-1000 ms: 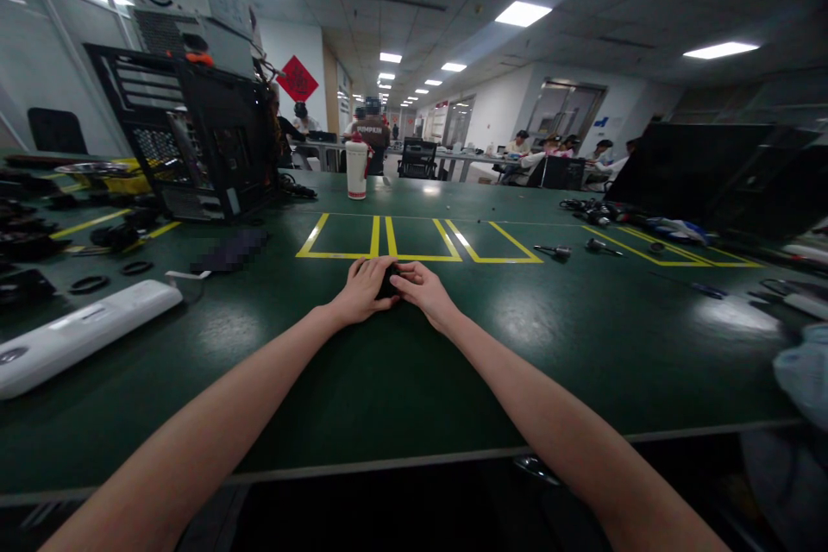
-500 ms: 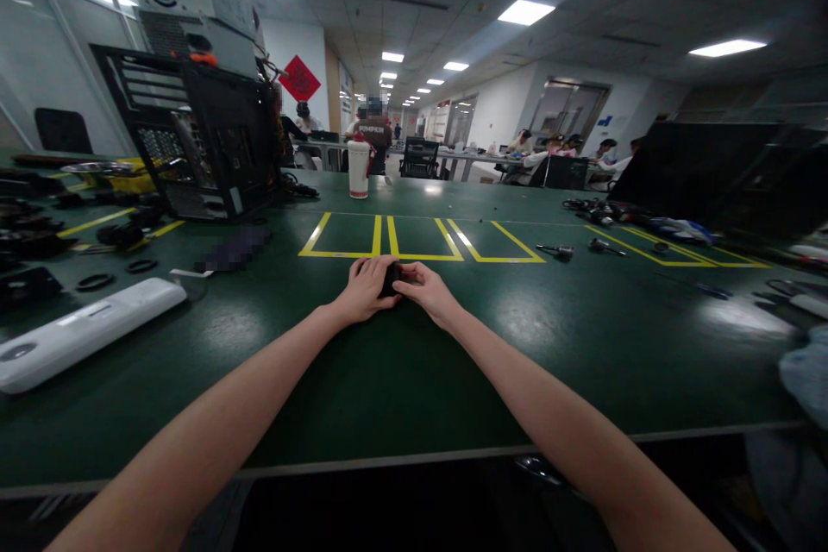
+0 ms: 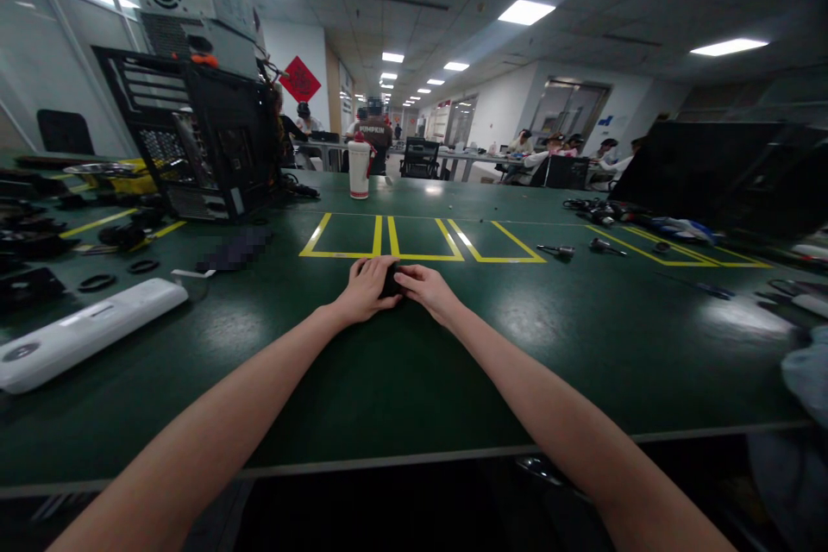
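Note:
A small black object [image 3: 391, 280] is held between my hands, low over the green table [image 3: 401, 379] and just in front of the yellow tape outlines. My left hand [image 3: 367, 289] wraps over its left side, fingers on top and thumb toward me. On its right side, the fingertips of my right hand [image 3: 427, 289] are closed against it. Most of the object is covered by my fingers, so I cannot make out its kind.
At left lie a long white device [image 3: 97, 332], black rings [image 3: 97, 282] and an open computer case [image 3: 200, 138] with power supplies on it. A white cup [image 3: 359, 168] stands behind the tape outlines. Metal-ended parts [image 3: 557, 251], cables [image 3: 599, 209] and a screwdriver [image 3: 715, 290] lie at right.
The fingers of my right hand have shifted very slightly on the black object. Both hands otherwise keep their place and hold.

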The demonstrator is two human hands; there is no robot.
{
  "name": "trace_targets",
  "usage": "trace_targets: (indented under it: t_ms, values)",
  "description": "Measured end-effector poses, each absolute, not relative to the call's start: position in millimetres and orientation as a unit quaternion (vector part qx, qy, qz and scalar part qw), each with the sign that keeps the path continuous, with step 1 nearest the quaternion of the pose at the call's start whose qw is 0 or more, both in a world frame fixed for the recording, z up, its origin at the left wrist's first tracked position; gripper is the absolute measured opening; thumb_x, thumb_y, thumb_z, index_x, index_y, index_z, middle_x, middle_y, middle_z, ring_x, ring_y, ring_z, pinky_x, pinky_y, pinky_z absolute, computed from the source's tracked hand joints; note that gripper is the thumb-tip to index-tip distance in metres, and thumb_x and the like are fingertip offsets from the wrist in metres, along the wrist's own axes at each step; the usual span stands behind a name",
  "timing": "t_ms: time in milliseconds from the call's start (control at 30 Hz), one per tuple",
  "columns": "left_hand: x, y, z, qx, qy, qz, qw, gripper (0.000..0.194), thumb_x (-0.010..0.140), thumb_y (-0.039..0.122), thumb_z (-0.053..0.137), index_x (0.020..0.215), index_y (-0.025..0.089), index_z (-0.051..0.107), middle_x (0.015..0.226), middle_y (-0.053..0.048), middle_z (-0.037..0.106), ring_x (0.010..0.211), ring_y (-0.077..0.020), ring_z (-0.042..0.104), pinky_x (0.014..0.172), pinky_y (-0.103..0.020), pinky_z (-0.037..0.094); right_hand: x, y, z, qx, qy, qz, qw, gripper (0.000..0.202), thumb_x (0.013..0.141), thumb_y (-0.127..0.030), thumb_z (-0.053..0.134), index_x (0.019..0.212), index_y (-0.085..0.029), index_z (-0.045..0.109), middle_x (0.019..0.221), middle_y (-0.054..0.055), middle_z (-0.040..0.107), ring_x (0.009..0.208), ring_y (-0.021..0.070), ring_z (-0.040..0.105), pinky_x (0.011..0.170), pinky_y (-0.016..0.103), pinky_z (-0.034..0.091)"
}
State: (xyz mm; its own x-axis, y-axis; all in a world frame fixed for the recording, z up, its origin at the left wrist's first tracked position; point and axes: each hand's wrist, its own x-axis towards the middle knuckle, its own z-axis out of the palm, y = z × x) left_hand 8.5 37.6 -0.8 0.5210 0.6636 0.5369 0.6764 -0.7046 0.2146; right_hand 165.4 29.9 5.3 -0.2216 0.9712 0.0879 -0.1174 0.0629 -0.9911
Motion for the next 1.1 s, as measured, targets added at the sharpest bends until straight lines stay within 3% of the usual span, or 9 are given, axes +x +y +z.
trace_targets:
  t_ms: [200, 433, 667, 867, 1100]
  values:
    - [9.0, 38.9, -1.7, -0.871, -0.386, -0.303, 0.007, 0.055, 0.071, 0.033, 0.053, 0.119, 0.022, 0.028, 0.116, -0.008, 0.045, 0.111, -0.0238, 0.040, 0.097, -0.044, 0.020, 168.4, 27.9, 2.2, -0.366, -0.596, 0.513, 0.498, 0.040, 0.054, -0.019, 0.070, 0.091, -0.020, 0.054, 0.093, 0.002, 0.057, 0.091, 0.0156, 0.053, 0.084, 0.035, 0.042]
    - [10.2, 39.0, -1.6, -0.868, -0.393, -0.302, 0.018, 0.056, 0.071, 0.034, 0.054, 0.118, 0.021, 0.028, 0.116, -0.008, 0.045, 0.111, -0.0235, 0.040, 0.096, -0.043, 0.021, 163.5, 24.9, 6.3, -0.403, -0.562, 0.515, 0.506, 0.031, 0.061, -0.033, 0.065, 0.087, -0.020, 0.054, 0.085, 0.001, 0.056, 0.082, 0.0148, 0.055, 0.071, 0.032, 0.045]
    - [9.2, 40.0, -1.3, -0.872, -0.389, -0.295, 0.021, 0.055, 0.073, 0.037, 0.052, 0.119, 0.021, 0.027, 0.115, -0.008, 0.045, 0.110, -0.0232, 0.041, 0.096, -0.043, 0.021, 163.5, 30.0, 4.5, -0.408, -0.557, 0.541, 0.481, 0.036, 0.062, -0.032, 0.065, 0.094, -0.018, 0.056, 0.101, 0.006, 0.057, 0.092, 0.0180, 0.054, 0.079, 0.035, 0.044]
    - [9.8, 40.8, -2.0, -0.868, -0.398, -0.295, 0.023, 0.054, 0.072, 0.034, 0.053, 0.118, 0.021, 0.027, 0.115, -0.008, 0.046, 0.109, -0.0232, 0.041, 0.095, -0.043, 0.023, 167.3, 27.7, 3.8, -0.376, -0.604, 0.496, 0.498, 0.039, 0.056, -0.021, 0.069, 0.092, -0.018, 0.053, 0.093, 0.003, 0.057, 0.091, 0.0166, 0.053, 0.082, 0.036, 0.042]
    - [10.5, 40.2, -1.9, -0.868, -0.396, -0.297, 0.026, 0.055, 0.072, 0.037, 0.053, 0.118, 0.020, 0.028, 0.114, -0.008, 0.046, 0.108, -0.0233, 0.041, 0.095, -0.043, 0.022, 165.3, 28.3, 3.6, -0.396, -0.593, 0.489, 0.502, 0.031, 0.062, -0.031, 0.065, 0.088, -0.020, 0.053, 0.092, 0.003, 0.055, 0.088, 0.0160, 0.053, 0.075, 0.034, 0.045]
